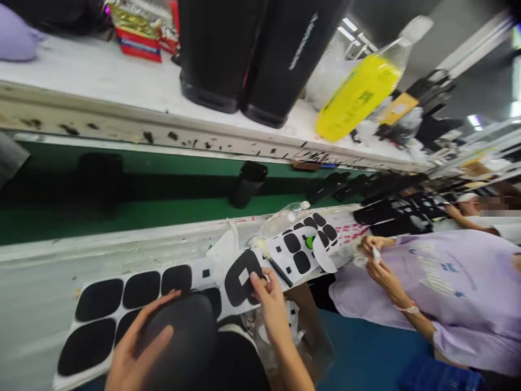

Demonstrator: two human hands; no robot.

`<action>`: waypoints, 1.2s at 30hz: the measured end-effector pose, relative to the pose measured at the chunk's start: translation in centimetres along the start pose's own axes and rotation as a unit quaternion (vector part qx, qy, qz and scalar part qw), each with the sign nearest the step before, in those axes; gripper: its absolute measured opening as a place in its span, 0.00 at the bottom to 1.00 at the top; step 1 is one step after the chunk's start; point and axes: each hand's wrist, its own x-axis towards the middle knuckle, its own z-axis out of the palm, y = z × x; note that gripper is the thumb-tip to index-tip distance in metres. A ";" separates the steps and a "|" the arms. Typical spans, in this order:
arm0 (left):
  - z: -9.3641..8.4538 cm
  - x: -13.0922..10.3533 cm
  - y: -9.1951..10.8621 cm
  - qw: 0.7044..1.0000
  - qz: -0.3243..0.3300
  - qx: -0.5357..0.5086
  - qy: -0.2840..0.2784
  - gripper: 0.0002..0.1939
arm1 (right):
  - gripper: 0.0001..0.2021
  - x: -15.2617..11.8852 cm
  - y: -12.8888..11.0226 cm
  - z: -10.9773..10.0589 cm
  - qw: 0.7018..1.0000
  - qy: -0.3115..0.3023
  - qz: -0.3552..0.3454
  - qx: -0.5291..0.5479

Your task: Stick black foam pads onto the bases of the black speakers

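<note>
My left hand (pixel 140 347) has its fingers spread against the side of a dark rounded case (pixel 179 342) at the bottom centre. In my right hand (pixel 268 298), thumb and fingers pinch the edge of a black sticker (pixel 236 279) with a small square cut-out. That sticker is held above a white backing sheet (pixel 77 326), which bears several rounded black stickers. Part of the sheet lies hidden behind the dark case.
An open cardboard box (pixel 317 331) with scraps stands below my right hand. A person in a lilac shirt (pixel 439 277) works at the right. Beyond the bench runs a green belt (pixel 195 209), under a shelf (pixel 101 81) with black cases and a yellow bottle (pixel 358 95).
</note>
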 end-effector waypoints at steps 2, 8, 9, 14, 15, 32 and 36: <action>0.7 -0.6 0.0 0.999 -0.023 -0.040 0.008 0.26 | 0.29 -1.0 -1.0 0.4 0.997 -0.075 0.027 0.000; 1.5 -1.2 0.0 0.983 -0.050 -0.177 -0.023 0.34 | 0.28 -3.6 -2.7 1.1 0.972 -0.177 0.001 -0.154; 1.5 -1.1 -0.2 0.980 -0.055 -0.188 -0.027 0.35 | 0.29 -3.4 -2.8 0.8 0.971 -0.160 -0.015 -0.175; 2.0 -0.8 -0.6 0.981 -0.047 -0.185 -0.019 0.36 | 0.25 -1.9 -3.7 -0.8 0.986 -0.095 -0.070 -0.118; 2.3 -0.9 -0.5 0.980 -0.052 -0.193 -0.017 0.34 | 0.23 -2.1 -3.7 -0.8 0.984 -0.100 -0.076 -0.129; 3.0 -0.3 -2.0 0.980 0.042 -0.181 -0.070 0.28 | 0.16 -3.9 -1.4 2.1 0.905 -0.246 -0.227 -0.262; 2.8 -0.3 -1.9 0.982 0.035 -0.171 -0.075 0.28 | 0.16 -3.9 -1.4 2.0 0.903 -0.244 -0.227 -0.272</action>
